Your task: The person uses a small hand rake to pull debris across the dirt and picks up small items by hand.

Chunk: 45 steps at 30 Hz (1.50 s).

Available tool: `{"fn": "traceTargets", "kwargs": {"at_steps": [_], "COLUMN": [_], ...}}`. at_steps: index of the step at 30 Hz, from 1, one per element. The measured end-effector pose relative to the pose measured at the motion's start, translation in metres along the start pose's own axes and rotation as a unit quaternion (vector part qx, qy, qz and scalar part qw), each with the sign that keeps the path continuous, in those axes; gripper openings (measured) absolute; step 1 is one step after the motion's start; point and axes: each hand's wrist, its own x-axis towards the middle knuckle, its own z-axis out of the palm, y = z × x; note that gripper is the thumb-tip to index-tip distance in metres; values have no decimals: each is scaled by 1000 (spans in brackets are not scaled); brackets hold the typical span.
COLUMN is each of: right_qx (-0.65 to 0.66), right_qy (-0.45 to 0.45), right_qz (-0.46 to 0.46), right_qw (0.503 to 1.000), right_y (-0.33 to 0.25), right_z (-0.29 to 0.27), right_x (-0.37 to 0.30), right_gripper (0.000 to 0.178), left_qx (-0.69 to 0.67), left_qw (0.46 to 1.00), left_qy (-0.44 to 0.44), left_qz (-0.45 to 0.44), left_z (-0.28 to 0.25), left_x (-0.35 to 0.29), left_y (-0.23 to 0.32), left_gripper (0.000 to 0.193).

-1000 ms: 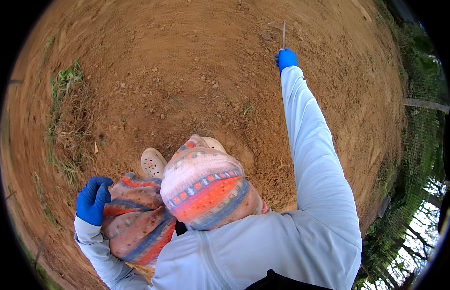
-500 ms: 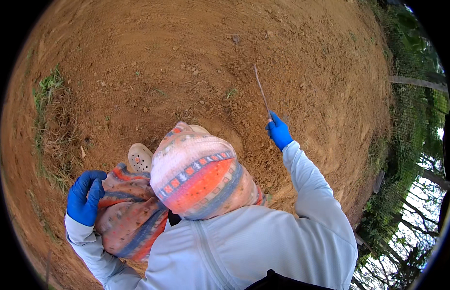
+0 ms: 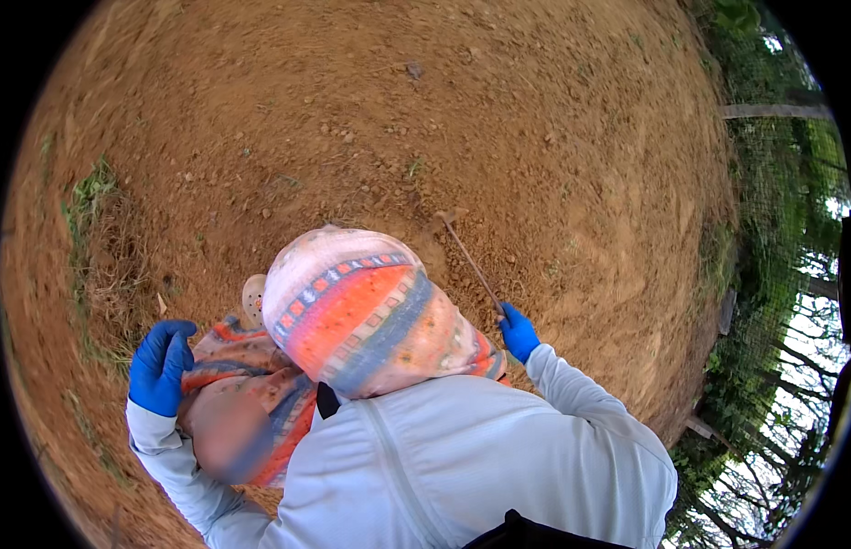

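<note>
My right hand [image 3: 519, 333], in a blue glove, is closed round the end of a long thin brown handle. This looks like a hoe [image 3: 473, 258], its small crosswise head resting at the loose reddish-brown soil in front of my knee. My left hand [image 3: 160, 366], also gloved in blue, is loosely bent beside my left leg, thumb and fingers apart, with nothing visible in it. Patterned pink, orange and blue cloth [image 3: 352, 311] covers my bent knees. Part of a beige clog [image 3: 253, 298] shows beyond the cloth.
Dry grass and green weeds [image 3: 110, 265] lie in a heap at the left. Small clods and a few green sprouts [image 3: 414, 167] dot the bare soil. On the right stand a mesh fence [image 3: 764, 210] and trees, with a wooden rail [image 3: 777, 111] across the fence.
My right hand has come down toward me, bringing the hoe's head from farther out to near my knee. My left hand stays by my leg. The view has shifted slightly.
</note>
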Motion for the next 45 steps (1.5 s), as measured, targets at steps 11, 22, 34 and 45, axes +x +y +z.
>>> {"fn": "traceTargets", "kwargs": {"at_steps": [11,22,34,45], "right_qx": [-119,-173,-147,-102], "right_qy": [31,76,66,-73], "right_qz": [-114,44,85,-121], "right_qw": [986,981,983,985], "right_y": [-290,27,-7,-65], "right_z": [27,-43,-3,86], "right_x": [226,5,-15,56], "right_gripper": [30,28,32,50], "left_qx": [-5,-4,23,62], "left_qw": [1000,1000,1000,997], "left_qy": [23,12,6,26], "left_qz": [-16,-18,2,39], "left_z": [5,6,7,7], "left_x": [-4,3,0,-10], "left_y": [-11,-11,-3,-2], "left_gripper": [21,19,15,18]}}
